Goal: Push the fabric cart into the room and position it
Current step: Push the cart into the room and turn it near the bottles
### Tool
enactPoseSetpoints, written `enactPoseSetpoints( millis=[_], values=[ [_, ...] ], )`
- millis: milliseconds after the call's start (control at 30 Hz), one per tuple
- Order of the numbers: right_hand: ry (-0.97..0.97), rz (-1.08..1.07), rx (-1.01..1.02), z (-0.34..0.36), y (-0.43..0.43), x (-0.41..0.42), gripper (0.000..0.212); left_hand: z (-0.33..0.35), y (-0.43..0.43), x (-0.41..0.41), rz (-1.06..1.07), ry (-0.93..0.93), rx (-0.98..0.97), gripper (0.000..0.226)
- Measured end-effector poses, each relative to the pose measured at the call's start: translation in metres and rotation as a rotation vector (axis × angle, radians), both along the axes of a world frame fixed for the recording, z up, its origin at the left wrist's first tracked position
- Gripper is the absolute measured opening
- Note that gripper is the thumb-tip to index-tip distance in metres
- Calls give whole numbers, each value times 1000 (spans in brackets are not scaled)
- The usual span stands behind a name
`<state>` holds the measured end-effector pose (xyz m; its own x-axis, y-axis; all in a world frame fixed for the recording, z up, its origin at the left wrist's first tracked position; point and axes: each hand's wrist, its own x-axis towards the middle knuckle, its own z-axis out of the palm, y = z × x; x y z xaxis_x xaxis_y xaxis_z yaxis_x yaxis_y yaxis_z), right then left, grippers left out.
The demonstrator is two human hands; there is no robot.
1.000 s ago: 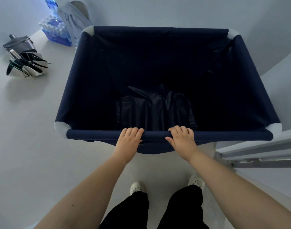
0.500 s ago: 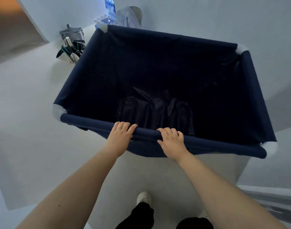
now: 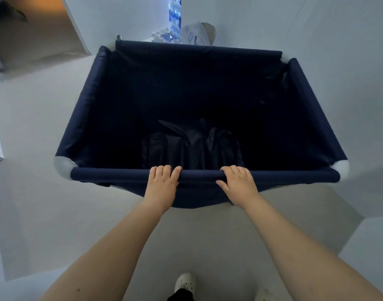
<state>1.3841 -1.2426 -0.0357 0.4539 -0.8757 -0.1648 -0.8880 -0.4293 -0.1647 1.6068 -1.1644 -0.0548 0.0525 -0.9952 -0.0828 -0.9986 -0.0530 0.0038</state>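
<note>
A large navy fabric cart [image 3: 84, 109] with white corner joints fills the middle of the head view. Dark crumpled fabric [image 3: 192, 146] lies at its bottom. My left hand [image 3: 162, 185] and my right hand [image 3: 238, 185] both grip the near top rail [image 3: 112, 173], fingers curled over it, a little apart around the rail's middle. Both forearms reach out straight from below.
A pack of water bottles [image 3: 166, 36] and a pale bag [image 3: 197, 33] stand against the wall beyond the cart's far edge. A doorway with warm light [image 3: 34, 29] opens at the upper left. White walls close in on the right. My shoes [image 3: 185, 282] stand on the pale floor.
The cart has swung left and squared up in front of me, moving toward the bottles. The items on the floor at the left have gone out of sight. Both hands kept hold.
</note>
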Motion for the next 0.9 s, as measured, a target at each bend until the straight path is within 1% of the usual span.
enactPoseSetpoints(
  millis=[100,333,500,700,900],
  values=[
    [-14,29,48,7,-27,0,42,0,-12,-7,48,17,-8,43],
    [-19,127,41,8,-78,-12,43,-6,-41,-33,158,-20,-36,42],
    [-53,143,71,11,-111,-33,42,-3,-62,-59,196,-23,-62,44],
    [3,168,31,8,-142,-70,43,-5,-89,-96,193,-11,-76,43],
    [23,113,31,7,-161,-122,42,-5,-114,-144,137,-8,-109,45]
  ],
)
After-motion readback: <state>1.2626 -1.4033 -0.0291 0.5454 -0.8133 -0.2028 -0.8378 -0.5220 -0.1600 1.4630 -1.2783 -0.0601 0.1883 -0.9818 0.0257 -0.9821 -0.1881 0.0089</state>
